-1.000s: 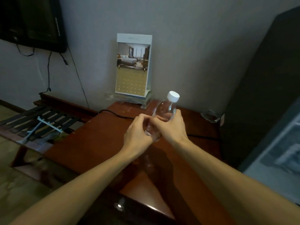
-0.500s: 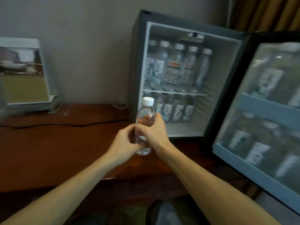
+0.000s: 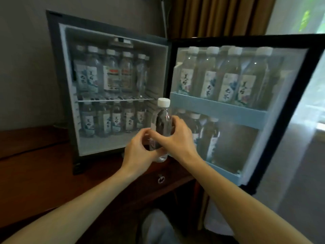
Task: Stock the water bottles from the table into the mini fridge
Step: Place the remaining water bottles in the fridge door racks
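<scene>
Fingers (image 3: 143,133) of the left hand (image 3: 139,152) and right hand (image 3: 177,136) curl round the upright water bottle (image 3: 162,118), held on the near side of the open mini fridge (image 3: 54,67), above the table (image 3: 35,164) edge. Label writing is too blurred to read.

Between my fingers (image 3: 175,121) I see a clear, glossy plastic bottle (image 3: 161,127) with a matt white cap (image 3: 163,102). Below them the counter (image 3: 44,164) is dark polished wood. Beyond them are a thin metal wire shelf (image 3: 116,99) and a smooth pale-blue plastic door rail (image 3: 216,107).
</scene>
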Tool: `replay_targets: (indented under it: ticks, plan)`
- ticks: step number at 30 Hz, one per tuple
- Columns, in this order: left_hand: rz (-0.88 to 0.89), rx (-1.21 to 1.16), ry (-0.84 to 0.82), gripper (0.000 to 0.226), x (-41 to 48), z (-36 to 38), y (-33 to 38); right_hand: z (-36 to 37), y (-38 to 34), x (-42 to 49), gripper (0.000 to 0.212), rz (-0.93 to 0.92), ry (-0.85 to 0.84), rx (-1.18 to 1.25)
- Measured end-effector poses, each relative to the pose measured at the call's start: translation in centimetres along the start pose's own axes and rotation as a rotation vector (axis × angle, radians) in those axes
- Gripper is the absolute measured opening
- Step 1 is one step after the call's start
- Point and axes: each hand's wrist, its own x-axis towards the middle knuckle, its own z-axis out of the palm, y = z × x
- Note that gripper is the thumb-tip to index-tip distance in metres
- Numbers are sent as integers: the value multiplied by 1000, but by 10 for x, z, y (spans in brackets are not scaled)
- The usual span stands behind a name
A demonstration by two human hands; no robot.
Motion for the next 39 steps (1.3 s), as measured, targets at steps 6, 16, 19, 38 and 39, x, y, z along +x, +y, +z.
replay_targets:
  ticks: [6,16,19,38,39]
  plan:
    - [117,-39,-28,67,-10,67,33,-62,33,-24,55,30,216,4]
    - [193,-120,-157,57,-26,152,62,-129,73,-65,66,45,406,-144]
    - [158,-112,-188,49,-26,168,62,-136,81,-69,71,41,376,-273]
    - [183,97,-128,23,-27,184,63,-136,75,-46,51,291,90,-944]
    - [184,112,-115,20,-26,185,63,-135,74,-49,52,273,94,-981]
